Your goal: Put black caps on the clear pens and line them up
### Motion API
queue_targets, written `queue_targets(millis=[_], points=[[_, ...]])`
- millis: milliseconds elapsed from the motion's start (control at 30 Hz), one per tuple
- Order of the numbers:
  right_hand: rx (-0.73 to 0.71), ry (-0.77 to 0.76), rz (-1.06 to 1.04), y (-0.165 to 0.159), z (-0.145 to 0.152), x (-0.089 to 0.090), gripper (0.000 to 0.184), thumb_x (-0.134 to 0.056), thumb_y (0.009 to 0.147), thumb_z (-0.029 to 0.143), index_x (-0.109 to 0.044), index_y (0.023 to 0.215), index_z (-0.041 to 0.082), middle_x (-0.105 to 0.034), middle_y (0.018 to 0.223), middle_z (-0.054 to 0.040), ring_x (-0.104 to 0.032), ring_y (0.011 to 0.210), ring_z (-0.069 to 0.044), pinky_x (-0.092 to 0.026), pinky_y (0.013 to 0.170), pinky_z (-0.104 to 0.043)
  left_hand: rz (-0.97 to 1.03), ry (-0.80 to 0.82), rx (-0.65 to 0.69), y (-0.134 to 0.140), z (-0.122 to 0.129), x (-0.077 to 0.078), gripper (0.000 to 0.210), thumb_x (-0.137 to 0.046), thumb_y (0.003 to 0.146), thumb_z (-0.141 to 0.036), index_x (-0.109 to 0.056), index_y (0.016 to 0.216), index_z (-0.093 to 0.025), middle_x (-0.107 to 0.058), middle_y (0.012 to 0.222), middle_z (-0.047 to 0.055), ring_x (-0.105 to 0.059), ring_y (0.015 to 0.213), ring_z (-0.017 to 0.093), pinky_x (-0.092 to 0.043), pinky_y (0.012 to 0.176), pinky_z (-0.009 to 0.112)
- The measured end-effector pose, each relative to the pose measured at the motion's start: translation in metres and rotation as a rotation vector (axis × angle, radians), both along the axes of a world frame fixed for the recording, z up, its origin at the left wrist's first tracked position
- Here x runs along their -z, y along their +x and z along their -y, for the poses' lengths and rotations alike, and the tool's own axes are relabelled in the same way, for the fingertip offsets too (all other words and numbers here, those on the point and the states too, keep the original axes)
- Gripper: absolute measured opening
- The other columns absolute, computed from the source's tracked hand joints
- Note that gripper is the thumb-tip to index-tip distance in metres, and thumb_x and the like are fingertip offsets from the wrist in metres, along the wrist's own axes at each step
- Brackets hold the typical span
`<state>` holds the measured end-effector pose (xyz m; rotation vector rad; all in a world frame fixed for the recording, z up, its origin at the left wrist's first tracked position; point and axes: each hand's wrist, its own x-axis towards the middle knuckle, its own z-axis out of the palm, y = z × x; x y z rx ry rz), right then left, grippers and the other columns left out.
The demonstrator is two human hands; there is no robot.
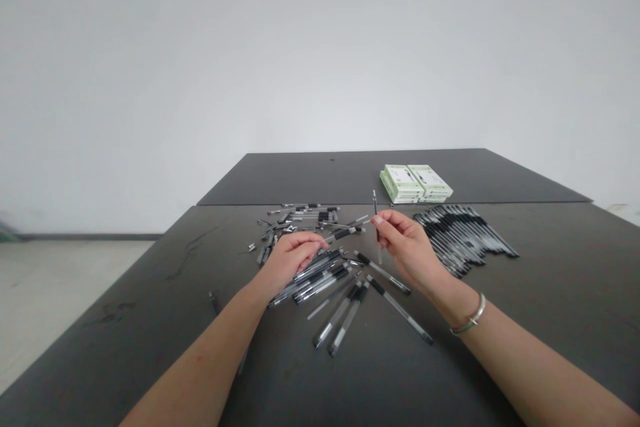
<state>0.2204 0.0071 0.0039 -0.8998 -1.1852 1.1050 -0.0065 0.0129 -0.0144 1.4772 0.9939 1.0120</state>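
Observation:
My left hand [295, 255] is closed in a pinch over the middle pile, its fingertips on the end of a clear pen barrel with a black grip [344, 233]. Between the thumb and fingers of my right hand [404, 240] stands a thin dark pen refill [375, 203], nearly upright. Below my left hand lies a heap of clear pens with black grips [317, 283]. Several more pens, among them one pen [400, 310], fan out toward me. Small pen parts [270, 247] and barrels are scattered behind my left hand, which partly hides them.
A neat row of pens [465, 237] lies to the right, partly behind my right hand. Stacked green and white boxes [417, 183] stand farther back. The dark table [550, 293] has a seam across it. One pen [214, 303] lies beside my left forearm.

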Motion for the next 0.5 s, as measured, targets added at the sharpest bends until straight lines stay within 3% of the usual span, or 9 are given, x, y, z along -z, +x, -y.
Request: queue_targets(millis=[233,500], points=[[0.052,0.067,-0.064,0.002,0.001,-0.005,0.018,-0.064,0.082,0.038,-0.057,0.083,0.021,-0.06,0.069,0.0011,-0.05,0.056,-0.011,-0.041,0.054,-0.024,-0.006,-0.011,0.005,0.0,0.0,0.001,0.023,-0.056,0.081,-0.031,-0.07,0.084,-0.013,-0.037,0.043,-0.007,-0.029,0.039,0.007,-0.021,0.046,0.023],[0.119,0.07,-0.152,0.003,0.001,-0.011,0.016,-0.063,0.081,0.036,-0.055,0.081,0.022,-0.059,0.072,0.0001,-0.054,0.061,-0.012,-0.043,0.053,-0.025,0.032,-0.002,0.008,-0.001,0.0,0.003,0.02,-0.056,0.081,-0.029,-0.07,0.081,-0.014,-0.038,0.043,-0.007,-0.029,0.039,0.006,-0.02,0.046,0.022]])
